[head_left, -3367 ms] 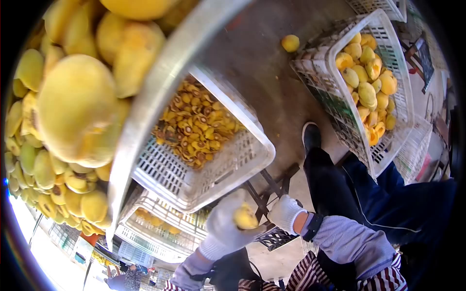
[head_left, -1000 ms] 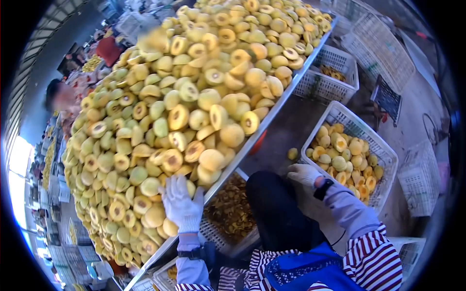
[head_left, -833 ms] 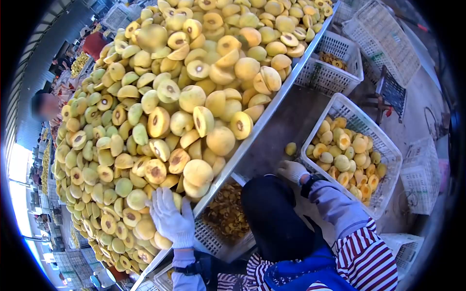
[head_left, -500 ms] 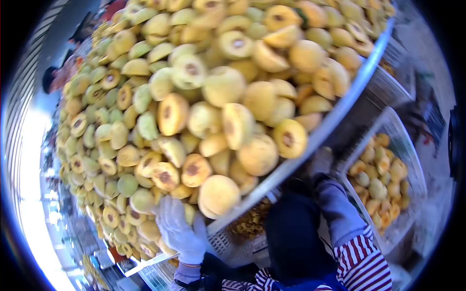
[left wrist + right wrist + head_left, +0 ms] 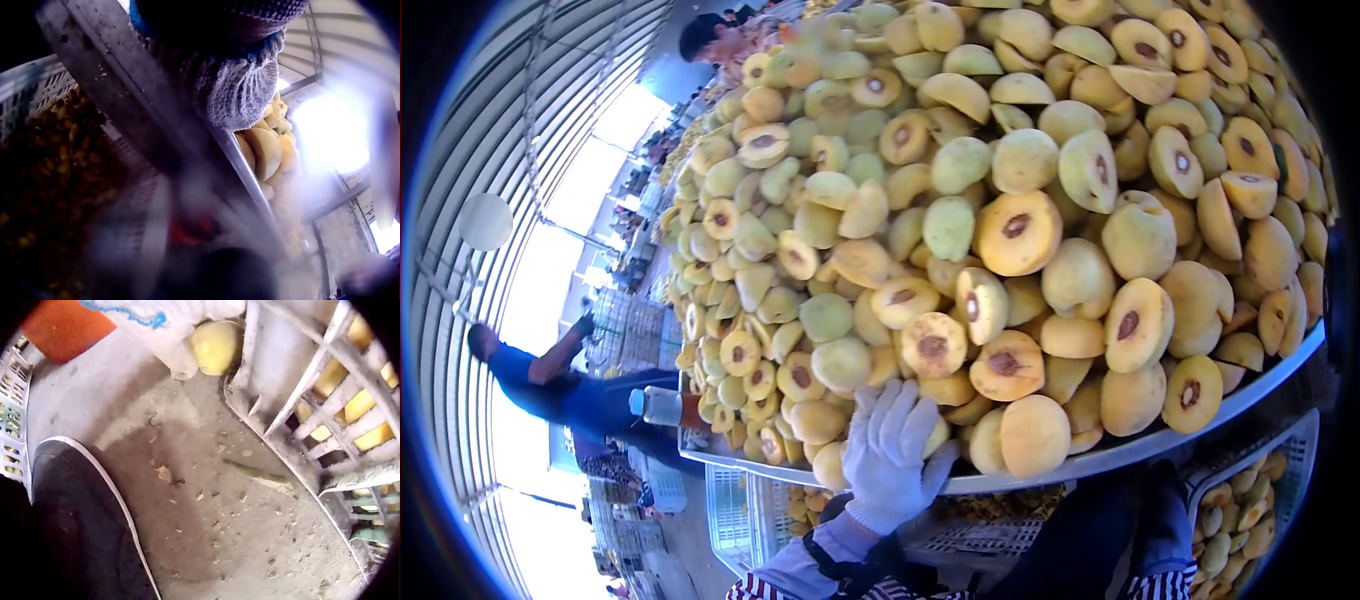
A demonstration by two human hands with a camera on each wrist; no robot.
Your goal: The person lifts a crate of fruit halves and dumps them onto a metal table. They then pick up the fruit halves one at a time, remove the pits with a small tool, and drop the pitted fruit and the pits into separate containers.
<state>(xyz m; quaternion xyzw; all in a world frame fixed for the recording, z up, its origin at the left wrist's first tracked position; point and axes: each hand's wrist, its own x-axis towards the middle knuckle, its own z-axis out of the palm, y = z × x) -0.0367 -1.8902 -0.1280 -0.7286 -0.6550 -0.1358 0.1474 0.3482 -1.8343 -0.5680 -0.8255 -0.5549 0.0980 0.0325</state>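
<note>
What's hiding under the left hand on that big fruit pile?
A bit of yellow fruit peeks out between the thumb and fingers of the left hand, at the near edge of the fruit pile. The glove covers whatever's beneath the palm.

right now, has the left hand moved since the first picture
Yes; the left hand went from outside the metal rim to inside it, onto the pile of halved stone fruit.
</note>
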